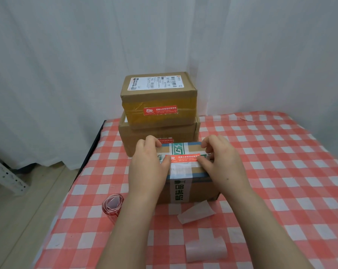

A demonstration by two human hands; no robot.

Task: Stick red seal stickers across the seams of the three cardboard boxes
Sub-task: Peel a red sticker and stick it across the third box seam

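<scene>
The near cardboard box (pixel 203 188), wrapped in white and green tape, lies on the checked cloth. A red seal sticker (pixel 183 157) lies across its top seam. My left hand (pixel 148 166) and my right hand (pixel 221 164) hold this box from either side. Each thumb presses one end of the sticker, and the fingers curl over the box's far edge. Behind it two more boxes are stacked. The top box (pixel 158 96) carries a red sticker (pixel 160 110) on its front seam. The lower box (pixel 144 138) shows a red sticker (pixel 165 141), partly hidden by the near box.
A roll of red stickers (pixel 112 204) lies left of my left forearm. Peeled backing papers lie at the front (pixel 196 211), nearer me (pixel 206 249), and at the far right (pixel 245 118). The table (pixel 280 171) ends at the left, with floor and a metal rack (pixel 5 175) beyond.
</scene>
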